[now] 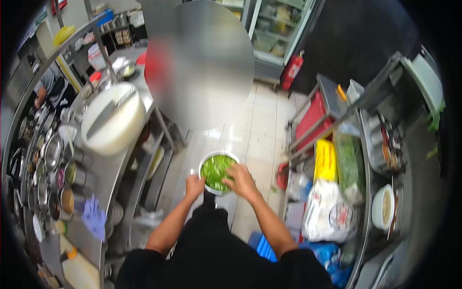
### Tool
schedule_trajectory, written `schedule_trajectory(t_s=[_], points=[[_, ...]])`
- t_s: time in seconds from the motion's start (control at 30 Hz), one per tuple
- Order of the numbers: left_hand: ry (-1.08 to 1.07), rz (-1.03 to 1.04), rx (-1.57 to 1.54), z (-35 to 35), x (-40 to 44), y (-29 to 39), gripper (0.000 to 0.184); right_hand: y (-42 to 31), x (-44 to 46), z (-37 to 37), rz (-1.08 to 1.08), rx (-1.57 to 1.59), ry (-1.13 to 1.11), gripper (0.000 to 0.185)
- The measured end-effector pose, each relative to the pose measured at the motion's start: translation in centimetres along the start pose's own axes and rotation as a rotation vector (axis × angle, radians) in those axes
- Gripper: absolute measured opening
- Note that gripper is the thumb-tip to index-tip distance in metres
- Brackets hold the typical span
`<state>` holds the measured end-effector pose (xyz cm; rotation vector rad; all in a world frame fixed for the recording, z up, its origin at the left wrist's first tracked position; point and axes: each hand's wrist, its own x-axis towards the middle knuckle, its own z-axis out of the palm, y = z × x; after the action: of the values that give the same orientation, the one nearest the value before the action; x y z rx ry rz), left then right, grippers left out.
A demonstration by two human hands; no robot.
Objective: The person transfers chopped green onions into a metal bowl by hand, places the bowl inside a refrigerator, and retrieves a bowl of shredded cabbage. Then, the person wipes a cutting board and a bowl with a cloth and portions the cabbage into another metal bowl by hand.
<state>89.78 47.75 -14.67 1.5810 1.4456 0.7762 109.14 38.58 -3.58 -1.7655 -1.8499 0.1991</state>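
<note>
A round white bowl (200, 167) full of chopped green vegetables (215, 169) is held in front of my body, above the tiled floor. My left hand (195, 186) is closed on the bowl's left rim. Over the right side of the bowl, my right hand (242, 181) reaches in with fingers apart, its fingertips touching the greens. Whether any pieces lie under those fingers is hidden.
At left, a steel counter (126, 159) carries a thick round cutting board (113, 139) with a cleaver (103, 120), and many metal containers. A co-worker (53, 86) stands beyond. Bags (332, 212) and a shelf unit line the right; a fire extinguisher (292, 71) stands ahead.
</note>
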Motion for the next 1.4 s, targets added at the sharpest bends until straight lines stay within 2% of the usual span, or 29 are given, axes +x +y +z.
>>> schedule_trajectory(t_s=[0.07,0.1,0.17,0.2,0.27,0.3,0.37,0.43,0.5,0.53,0.6,0.67,0.7,0.77,0.8,0.83,0.9,0.97,1.0,1.03,1.07,1.1,1.13,1.2,1.23,1.27,1.3,1.33,1.4], points=[[-0.055,-0.020,-0.015,1.7,4.0,1.1,0.025,0.7,4.7,-3.2,0.265,0.330,-0.058,0.040],[-0.097,-0.048,-0.017,2.5,5.4,1.4,0.024,0.9,7.3,-5.6,0.261,0.314,-0.060,0.040],[-0.119,-0.096,-0.067,5.2,9.7,0.6,0.025,2.5,11.9,-9.5,0.513,0.801,-0.115,0.037],[-0.140,-0.137,-0.094,6.0,12.2,0.5,0.025,4.7,13.4,-10.4,0.507,0.799,-0.120,0.037],[-0.124,-0.065,-0.053,5.8,16.5,4.1,0.025,9.0,15.6,-11.1,0.193,1.415,-0.032,0.032],[-0.117,0.004,-0.013,5.8,18.1,5.7,0.025,10.2,17.7,-10.1,0.195,1.418,-0.031,0.032],[-0.178,-0.075,-0.076,7.8,22.0,4.8,0.025,12.4,21.9,-7.0,0.190,0.583,-0.234,0.032],[-0.147,-0.051,-0.074,8.2,26.8,7.9,0.023,13.9,24.5,-5.7,-0.101,-0.534,-0.035,0.033],[-0.167,-0.092,-0.153,8.1,30.5,10.8,0.022,16.4,28.5,-6.7,0.327,0.677,0.168,0.036],[-0.131,-0.057,-0.118,7.8,32.2,12.7,0.022,16.8,30.4,-9.7,0.294,0.524,0.240,0.039],[-0.071,-0.018,-0.085,6.9,35.0,17.6,0.022,20.5,32.3,-13.6,0.332,0.645,0.220,0.038],[-0.051,-0.035,-0.141,9.0,40.7,15.2,0.022,24.0,33.8,-18.3,0.512,0.988,-0.024,0.037],[-0.052,-0.049,-0.193,9.7,43.2,14.5,0.021,28.0,34.5,-17.2,0.573,1.011,0.006,0.041],[-0.034,-0.084,-0.141,7.9,45.4,20.3,0.018,45.0,33.8,-5.4,0.704,0.649,0.045,0.049],[0.012,-0.101,-0.202,6.8,46.5,22.3,0.017,55.1,31.8,3.5,0.686,0.296,-0.161,0.053],[0.038,-0.104,-0.261,6.6,48.4,24.4,0.016,66.5,28.3,13.0,0.309,0.070,-0.620,0.057],[0.095,-0.074,-0.276,6.0,52.3,26.1,0.015,66.0,24.4,15.2,0.494,-0.894,-0.886,0.070],[0.186,0.072,-0.302,5.3,57.0,24.7,0.013,62.1,28.7,11.8,0.732,-0.280,-0.686,0.067],[0.212,0.004,-0.310,4.7,58.2,27.0,0.012,59.5,31.1,9.7,0.831,0.009,-0.577,0.066],[0.246,-0.066,-0.326,4.6,58.6,29.2,0.012,60.8,32.2,9.8,0.781,-0.026,-0.641,0.065],[0.233,-0.043,-0.347,4.8,60.8,28.8,0.013,62.0,33.3,9.8,0.728,-0.060,-0.702,0.063],[0.228,-0.011,-0.373,4.5,63.3,27.6,0.015,64.1,35.8,10.1,0.572,-0.134,-0.818,0.061],[0.225,-0.009,-0.423,4.7,66.6,24.4,0.016,64.7,38.6,9.6,0.588,-0.136,-0.796,0.061],[0.219,0.002,-0.424,6.2,70.3,25.4,0.016,64.8,43.0,8.9,1.144,0.112,-0.482,0.060],[0.228,-0.006,-0.425,6.9,71.7,26.2,0.017,65.2,45.6,7.6,1.158,0.119,-0.473,0.060],[0.209,-0.017,-0.387,7.6,71.2,30.2,0.016,65.1,47.1,6.1,1.129,0.137,-0.474,0.059],[0.191,-0.025,-0.375,8.1,72.8,29.5,0.016,65.0,48.0,5.8,1.104,0.157,-0.480,0.058],[0.158,-0.029,-0.320,9.3,75.1,28.7,0.016,65.7,49.1,6.2,0.935,0.009,-0.548,0.052],[0.124,-0.044,-0.305,12.3,78.1,28.7,0.014,67.0,50.0,5.4,0.945,-0.083,-0.537,0.052]])
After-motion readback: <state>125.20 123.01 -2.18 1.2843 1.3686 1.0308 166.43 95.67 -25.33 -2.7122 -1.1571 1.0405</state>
